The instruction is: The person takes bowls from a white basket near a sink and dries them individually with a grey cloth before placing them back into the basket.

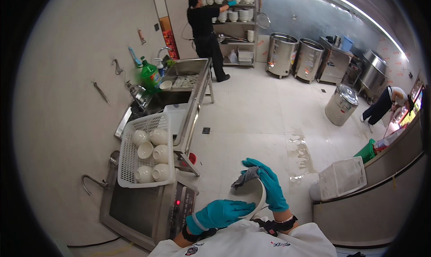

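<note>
A white bowl [251, 193] is tilted in front of my chest, between my two gloved hands. My left hand [224, 211], in a teal rubber glove, grips it with the fingers lying inside the bowl. On the far right rim, my right hand [271, 186], also gloved, presses a grey cloth [247, 177] against the edge. To the left, a white perforated plastic basket [123, 159] holds several white bowls [161, 153], most of them upside down.
Under the basket stands a steel appliance [134, 206] with a lit red light. A steel sink [198, 98] runs along the left wall. One person [203, 24] reaches to shelves of bowls; another [384, 102] bends at right. Water [299, 152] wets the floor near a lidded steel drum [340, 105].
</note>
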Demonstrator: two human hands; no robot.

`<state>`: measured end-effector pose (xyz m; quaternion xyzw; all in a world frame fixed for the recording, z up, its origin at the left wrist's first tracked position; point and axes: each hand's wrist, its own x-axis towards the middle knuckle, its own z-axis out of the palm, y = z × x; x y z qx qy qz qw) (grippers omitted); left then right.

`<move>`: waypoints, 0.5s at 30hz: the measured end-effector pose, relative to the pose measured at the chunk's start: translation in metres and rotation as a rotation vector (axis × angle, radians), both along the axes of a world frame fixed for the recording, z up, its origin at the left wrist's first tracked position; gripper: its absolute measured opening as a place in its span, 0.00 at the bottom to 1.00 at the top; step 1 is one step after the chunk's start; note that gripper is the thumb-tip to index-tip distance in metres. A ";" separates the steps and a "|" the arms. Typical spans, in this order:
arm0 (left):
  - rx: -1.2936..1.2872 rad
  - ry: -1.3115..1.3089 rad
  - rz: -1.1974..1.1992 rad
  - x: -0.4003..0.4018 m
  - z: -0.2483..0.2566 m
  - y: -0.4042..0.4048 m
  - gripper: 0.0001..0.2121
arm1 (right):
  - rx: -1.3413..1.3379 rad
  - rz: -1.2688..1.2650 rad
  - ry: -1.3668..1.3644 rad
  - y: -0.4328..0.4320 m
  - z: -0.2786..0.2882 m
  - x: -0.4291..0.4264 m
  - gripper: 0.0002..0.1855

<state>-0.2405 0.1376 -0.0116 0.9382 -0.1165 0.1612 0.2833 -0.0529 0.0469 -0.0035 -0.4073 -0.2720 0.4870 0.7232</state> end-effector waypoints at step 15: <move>0.153 0.377 0.497 -0.159 -0.050 0.144 0.16 | 0.030 0.517 -1.664 0.158 -0.041 -0.113 0.14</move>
